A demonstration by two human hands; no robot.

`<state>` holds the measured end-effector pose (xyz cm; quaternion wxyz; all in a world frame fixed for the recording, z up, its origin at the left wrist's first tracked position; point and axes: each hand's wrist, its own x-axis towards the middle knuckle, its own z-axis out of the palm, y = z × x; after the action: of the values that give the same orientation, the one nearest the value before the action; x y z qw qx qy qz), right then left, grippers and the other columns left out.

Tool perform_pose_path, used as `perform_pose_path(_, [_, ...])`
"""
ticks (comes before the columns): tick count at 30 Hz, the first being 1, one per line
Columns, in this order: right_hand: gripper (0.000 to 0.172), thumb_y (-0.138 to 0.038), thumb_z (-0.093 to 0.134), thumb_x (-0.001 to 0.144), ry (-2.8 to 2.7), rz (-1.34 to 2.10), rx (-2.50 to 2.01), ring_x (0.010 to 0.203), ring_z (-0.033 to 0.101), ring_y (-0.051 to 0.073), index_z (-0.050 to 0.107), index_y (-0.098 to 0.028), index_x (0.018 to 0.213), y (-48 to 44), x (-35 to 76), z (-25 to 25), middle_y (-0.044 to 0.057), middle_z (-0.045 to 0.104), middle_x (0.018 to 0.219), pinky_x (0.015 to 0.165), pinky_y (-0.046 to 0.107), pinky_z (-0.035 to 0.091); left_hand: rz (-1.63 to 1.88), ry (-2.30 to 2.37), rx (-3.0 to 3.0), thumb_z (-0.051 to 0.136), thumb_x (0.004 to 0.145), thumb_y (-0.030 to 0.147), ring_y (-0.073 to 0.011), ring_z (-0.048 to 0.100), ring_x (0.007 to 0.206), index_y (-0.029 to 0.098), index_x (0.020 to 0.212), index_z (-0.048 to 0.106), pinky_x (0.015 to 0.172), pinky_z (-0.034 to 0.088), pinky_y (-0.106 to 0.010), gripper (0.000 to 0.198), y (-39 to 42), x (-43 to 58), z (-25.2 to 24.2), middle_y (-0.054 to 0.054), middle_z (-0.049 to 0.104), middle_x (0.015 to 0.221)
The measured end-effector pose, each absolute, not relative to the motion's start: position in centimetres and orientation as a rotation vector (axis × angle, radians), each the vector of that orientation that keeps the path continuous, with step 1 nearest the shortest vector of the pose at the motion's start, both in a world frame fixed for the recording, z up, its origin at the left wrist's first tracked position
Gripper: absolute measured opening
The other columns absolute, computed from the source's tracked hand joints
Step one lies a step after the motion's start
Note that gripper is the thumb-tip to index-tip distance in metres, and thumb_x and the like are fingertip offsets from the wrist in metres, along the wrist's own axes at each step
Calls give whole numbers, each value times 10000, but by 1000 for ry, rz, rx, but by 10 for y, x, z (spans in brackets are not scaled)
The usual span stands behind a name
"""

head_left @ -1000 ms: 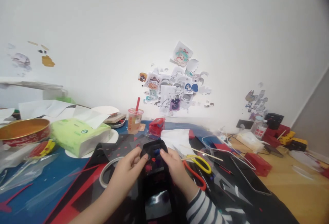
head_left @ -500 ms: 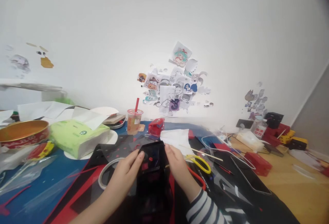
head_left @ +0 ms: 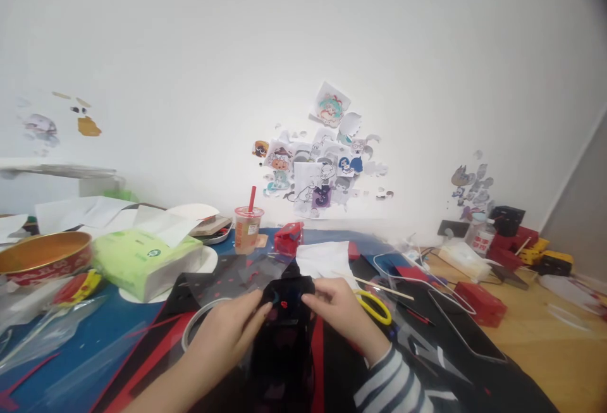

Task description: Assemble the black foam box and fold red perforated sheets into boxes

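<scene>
Both hands on a black box [head_left: 283, 346], front and centre, low in view. Left hand [head_left: 234, 319] is gripping its left side, thumb near the top edge; right hand [head_left: 337, 305] is gripping the upper right side, thumb on the edge. Small red piece [head_left: 284, 304] shows at the box's top end; other detail too dark to read. Striped sleeve [head_left: 393, 384] on the right arm. White ring [head_left: 189, 326] just beside the left forearm; yellow scissor handle [head_left: 388, 316] right of the right hand, with a wooden stick [head_left: 386, 287] just behind it. Phone [head_left: 467, 324] farther right. Behind the box: white paper [head_left: 325, 259], a cup [head_left: 247, 234] with a red straw. Green tissue pack [head_left: 147, 267] and a round tin [head_left: 57, 269] left, on the blue tabletop [head_left: 111, 321]. Drawings [head_left: 308, 179] on the wall.
</scene>
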<state>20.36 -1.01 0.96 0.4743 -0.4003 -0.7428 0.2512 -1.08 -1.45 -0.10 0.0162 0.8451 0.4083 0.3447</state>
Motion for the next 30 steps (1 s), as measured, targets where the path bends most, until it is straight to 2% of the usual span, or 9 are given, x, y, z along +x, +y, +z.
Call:
perform_pose_path(3, [261,-316,601,763,-1736,619,-980,401,449,88,586,-169,548,-9,203,11,-56,470,429,438,208,335,1234,1094,2750,333,910,319,-164,618,615,205,829,572,559,439,-228,277,-10,-16,-5,-16,643,697])
perform_pose_path(6, [150,-264,547,798,-1687,621,-904,524,585,129,668,-191,747,-9,202,12,-12,622,613,528,235,444,1334,955,2780,428,882,343,-183,626,897,247,1072,538,741,471,-234,240,-6,-22,-9,-44,642,1035])
perform_pose_path(9, [155,-177,565,776,-1651,564,-728,808,642,179,701,-241,811,-8,203,14,27,697,868,752,297,481,1308,1079,2709,527,815,390,-253,521,1123,266,1227,448,895,448,-332,438,-4,-23,-10,-78,528,1254])
perform_pose_path(11, [163,-150,588,761,-1595,559,-641,869,634,189,708,-259,776,-7,204,14,25,706,877,802,318,471,1246,1178,2635,579,772,374,-287,444,1206,244,1313,350,956,413,-411,601,-4,-21,-10,-110,454,1335])
perform_pose_path(14, [143,-149,623,747,-1510,635,-586,861,637,190,707,-263,767,-4,205,11,26,707,885,783,326,481,1167,1259,2538,634,717,303,-301,368,1266,228,1364,261,996,370,-470,751,-3,-17,-11,-130,379,1396])
perform_pose_path(18, [109,-159,645,734,-1451,772,-541,872,635,192,703,-250,743,-4,203,7,30,705,898,785,333,480,1170,1220,2488,680,659,227,-298,305,1304,263,1387,207,1029,328,-477,868,-4,-15,-13,-105,318,1437])
perform_pose_path(24, [45,-183,700,677,-1341,972,-489,849,629,187,688,-226,668,-13,199,11,26,698,874,780,329,475,1181,1014,2320,670,659,183,-300,298,1305,284,1383,200,995,377,-458,869,-4,-10,-19,-107,283,1445])
perform_pose_path(30, [65,-187,725,651,-1311,1150,-502,886,628,193,683,-218,689,-25,195,23,25,693,923,814,334,472,1187,1016,2352,610,592,52,-300,313,1289,324,1366,212,1004,356,-473,911,-8,-9,-15,-80,305,1406])
